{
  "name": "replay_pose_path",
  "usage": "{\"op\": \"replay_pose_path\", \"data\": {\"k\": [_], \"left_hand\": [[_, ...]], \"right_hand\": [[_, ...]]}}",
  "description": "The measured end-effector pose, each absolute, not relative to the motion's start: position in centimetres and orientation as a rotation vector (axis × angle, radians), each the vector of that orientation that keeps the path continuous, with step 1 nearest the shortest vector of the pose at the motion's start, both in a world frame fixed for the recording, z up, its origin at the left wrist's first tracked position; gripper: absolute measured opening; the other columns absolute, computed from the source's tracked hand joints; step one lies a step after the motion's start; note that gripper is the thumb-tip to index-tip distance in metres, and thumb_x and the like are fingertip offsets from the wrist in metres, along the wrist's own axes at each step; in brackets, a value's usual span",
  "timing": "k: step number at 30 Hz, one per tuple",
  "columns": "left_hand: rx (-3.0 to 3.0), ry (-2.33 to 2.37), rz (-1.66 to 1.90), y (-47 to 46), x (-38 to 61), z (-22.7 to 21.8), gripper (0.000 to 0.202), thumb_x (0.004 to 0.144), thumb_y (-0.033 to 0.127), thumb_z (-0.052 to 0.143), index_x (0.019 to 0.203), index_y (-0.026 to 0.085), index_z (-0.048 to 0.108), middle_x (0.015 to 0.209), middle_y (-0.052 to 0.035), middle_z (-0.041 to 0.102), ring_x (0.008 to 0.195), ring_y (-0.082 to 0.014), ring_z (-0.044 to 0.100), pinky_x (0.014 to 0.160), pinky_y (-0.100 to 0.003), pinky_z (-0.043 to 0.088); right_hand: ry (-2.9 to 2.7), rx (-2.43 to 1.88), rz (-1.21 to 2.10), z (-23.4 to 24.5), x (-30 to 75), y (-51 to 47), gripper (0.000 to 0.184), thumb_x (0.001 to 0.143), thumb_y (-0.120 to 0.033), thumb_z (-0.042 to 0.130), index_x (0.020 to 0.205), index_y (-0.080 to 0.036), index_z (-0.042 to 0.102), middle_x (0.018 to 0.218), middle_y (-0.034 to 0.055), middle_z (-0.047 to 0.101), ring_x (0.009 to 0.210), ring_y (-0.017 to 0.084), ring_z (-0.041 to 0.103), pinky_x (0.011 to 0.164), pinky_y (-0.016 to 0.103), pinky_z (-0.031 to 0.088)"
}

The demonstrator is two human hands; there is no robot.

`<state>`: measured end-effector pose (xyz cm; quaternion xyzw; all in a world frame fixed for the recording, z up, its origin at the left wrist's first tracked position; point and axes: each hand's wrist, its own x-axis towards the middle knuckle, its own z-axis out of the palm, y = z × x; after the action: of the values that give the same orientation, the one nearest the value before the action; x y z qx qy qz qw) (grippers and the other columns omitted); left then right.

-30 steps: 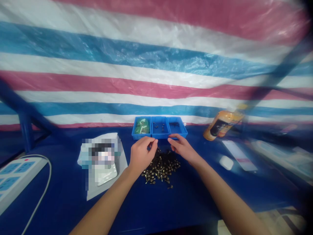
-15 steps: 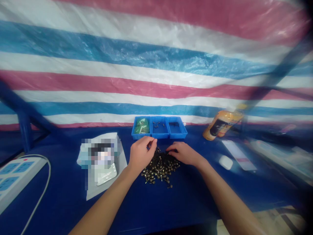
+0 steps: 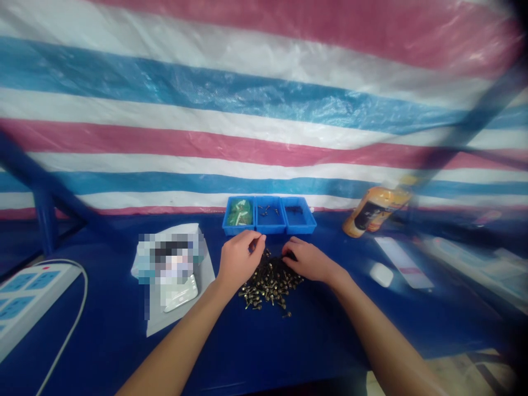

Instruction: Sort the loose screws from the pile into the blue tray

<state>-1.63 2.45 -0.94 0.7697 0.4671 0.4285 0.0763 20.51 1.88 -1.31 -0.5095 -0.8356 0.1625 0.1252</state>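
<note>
Right hand (image 3: 307,258) bends down over the far right side of a pile of small metal screws (image 3: 270,286), its fingers curled in among the dark pieces; I cannot tell whether they grip one. Left hand (image 3: 241,258) is poised at the pile's far left side, thumb and forefinger brought together, and whether anything sits between them is too small to tell. The pile lies loose on the blue table (image 3: 264,352), about midway between its left and right edges, with a lone screw (image 3: 287,314) toward the near edge. Both hands hide parts of the pile's flanks. Just beyond the fingers, three trays stand side by side near the far edge: the left tray (image 3: 238,231) holds a green bag (image 3: 238,212), the middle tray (image 3: 270,227) a few screws, the right tray (image 3: 300,227) some small dark pieces. Left of the pile, a white sheet (image 3: 159,319) bears a pale device (image 3: 181,297) and pixelated items, with the left forearm passing close by. At the table's left edge lies a power strip (image 3: 61,280) with a cable (image 3: 84,291). Toward the right edge, a white case (image 3: 381,274) sits beside a phone (image 3: 404,263), a tilted-looking bottle (image 3: 375,209) behind them. Striped sheeting (image 3: 247,121) hangs along the far edge.
</note>
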Motion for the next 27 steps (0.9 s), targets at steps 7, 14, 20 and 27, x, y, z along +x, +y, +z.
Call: {"op": "replay_pose_path", "data": {"k": [7, 14, 20, 27], "left_hand": [[2.303, 1.394, 1.293, 2.42, -1.65, -0.85, 0.022, 0.095, 0.03, 0.05, 0.08, 0.02, 0.062, 0.071, -0.0008, 0.064, 0.063, -0.0136, 0.056, 0.067, -0.025, 0.042], [2.305, 1.399, 1.294, 2.43, -1.68, -0.73, 0.021, 0.095, 0.031, 0.051, 0.081, 0.02, 0.063, 0.072, -0.0006, 0.064, 0.063, -0.0135, 0.056, 0.066, -0.026, 0.042], [2.304, 1.409, 1.28, 2.27, -1.68, -0.54, 0.021, 0.095, 0.03, 0.051, 0.081, 0.02, 0.063, 0.072, -0.0006, 0.064, 0.064, -0.0135, 0.057, 0.065, -0.026, 0.041], [2.302, 1.405, 1.283, 2.43, -1.67, -0.78, 0.021, 0.094, 0.03, 0.052, 0.081, 0.02, 0.063, 0.072, -0.0005, 0.064, 0.064, -0.0133, 0.056, 0.067, -0.025, 0.042]], "right_hand": [[-2.469, -1.427, 0.484, -1.09, 20.38, 1.71, 0.013, 0.09, -0.019, 0.055, 0.098, -0.02, 0.065, 0.097, 0.0044, 0.063, 0.088, 0.017, 0.062, 0.079, 0.026, 0.042], [-2.513, -1.349, 0.479, -1.03, 20.26, 1.83, 0.023, 0.095, -0.02, 0.051, 0.106, -0.022, 0.071, 0.1, 0.0055, 0.065, 0.092, 0.017, 0.063, 0.084, 0.027, 0.044], [-2.512, -1.429, 0.409, -1.24, 19.96, 1.69, 0.016, 0.095, -0.02, 0.052, 0.102, -0.021, 0.067, 0.103, 0.0054, 0.061, 0.088, 0.016, 0.062, 0.077, 0.026, 0.042], [-2.513, -1.43, 0.42, -1.28, 19.71, 1.63, 0.014, 0.096, -0.021, 0.051, 0.099, -0.018, 0.064, 0.099, 0.0057, 0.061, 0.087, 0.017, 0.061, 0.077, 0.026, 0.042]]}}
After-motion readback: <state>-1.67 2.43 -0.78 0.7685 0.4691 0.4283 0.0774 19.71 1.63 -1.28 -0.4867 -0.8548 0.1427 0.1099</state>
